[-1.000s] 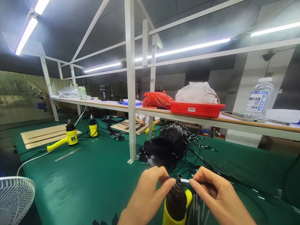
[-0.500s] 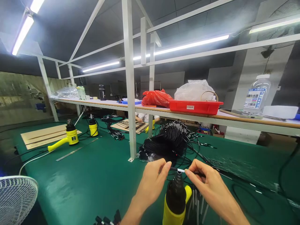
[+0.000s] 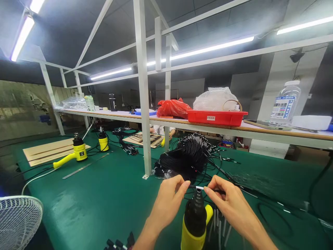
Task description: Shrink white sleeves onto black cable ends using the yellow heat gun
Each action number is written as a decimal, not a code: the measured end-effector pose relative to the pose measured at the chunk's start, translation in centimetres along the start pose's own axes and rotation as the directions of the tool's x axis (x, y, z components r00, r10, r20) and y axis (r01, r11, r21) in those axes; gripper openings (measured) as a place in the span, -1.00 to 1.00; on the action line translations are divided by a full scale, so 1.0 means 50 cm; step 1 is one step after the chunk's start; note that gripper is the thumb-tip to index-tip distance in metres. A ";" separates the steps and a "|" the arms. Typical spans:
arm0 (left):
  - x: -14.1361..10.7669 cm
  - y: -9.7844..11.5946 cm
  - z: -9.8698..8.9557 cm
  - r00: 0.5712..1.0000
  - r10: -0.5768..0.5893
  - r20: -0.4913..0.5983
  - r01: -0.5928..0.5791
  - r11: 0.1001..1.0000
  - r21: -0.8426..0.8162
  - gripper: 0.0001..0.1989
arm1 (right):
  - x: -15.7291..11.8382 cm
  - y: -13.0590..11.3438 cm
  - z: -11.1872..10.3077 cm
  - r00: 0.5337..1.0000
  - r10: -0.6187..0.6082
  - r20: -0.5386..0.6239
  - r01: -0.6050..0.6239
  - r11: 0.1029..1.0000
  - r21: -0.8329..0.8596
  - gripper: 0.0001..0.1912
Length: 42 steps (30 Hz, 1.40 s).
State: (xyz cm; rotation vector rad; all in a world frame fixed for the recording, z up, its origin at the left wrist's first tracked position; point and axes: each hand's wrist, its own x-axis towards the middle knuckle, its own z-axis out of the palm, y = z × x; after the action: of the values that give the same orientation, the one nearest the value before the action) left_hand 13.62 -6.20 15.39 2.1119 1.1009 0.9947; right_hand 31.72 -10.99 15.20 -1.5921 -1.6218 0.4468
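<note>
In the head view, the white sleeve (image 3: 199, 188) on the black cable (image 3: 192, 186) has been shifted over the last second from beside the nozzle (image 3: 198, 199) to just above its mouth; whether the two touch cannot be told. By this, it is judged, the sleeve is better lined up with the nozzle. The cable is pinched between thumb and finger by the left hand (image 3: 169, 198), slightly left of the sleeve, and by the right hand (image 3: 229, 198), close against the sleeve's right end. One gun (image 3: 193, 234) is stood upright below the hands at the near edge of the bench (image 3: 91, 201). A second gun (image 3: 81, 152) and a third gun (image 3: 103, 144) are set toward the bench's left edge. Two cable bundles are counted: a large bundle (image 3: 179, 161) beyond the hands, and a small bundle (image 3: 127, 146) near the far edge; their strands are too crowded to be counted. One tray (image 3: 215, 118), one red bag (image 3: 173, 108) and three bottles, green (image 3: 89, 104), dark (image 3: 112, 103) and clear (image 3: 286, 104), are held on the shelf (image 3: 260, 135). One fan (image 3: 20, 222) is placed by the bench's near left corner.
</note>
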 end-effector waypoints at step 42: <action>0.006 0.005 -0.010 0.998 0.030 0.048 -0.031 0.999 0.025 -0.56 | -0.014 0.001 -0.022 0.998 -0.067 0.014 0.067 0.998 -0.008 -0.62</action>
State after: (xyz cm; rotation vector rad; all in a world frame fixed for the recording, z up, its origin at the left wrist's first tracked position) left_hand 13.45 -6.01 15.99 2.1676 1.0671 0.9439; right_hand 32.47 -11.96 15.65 -1.5387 -1.6841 0.4171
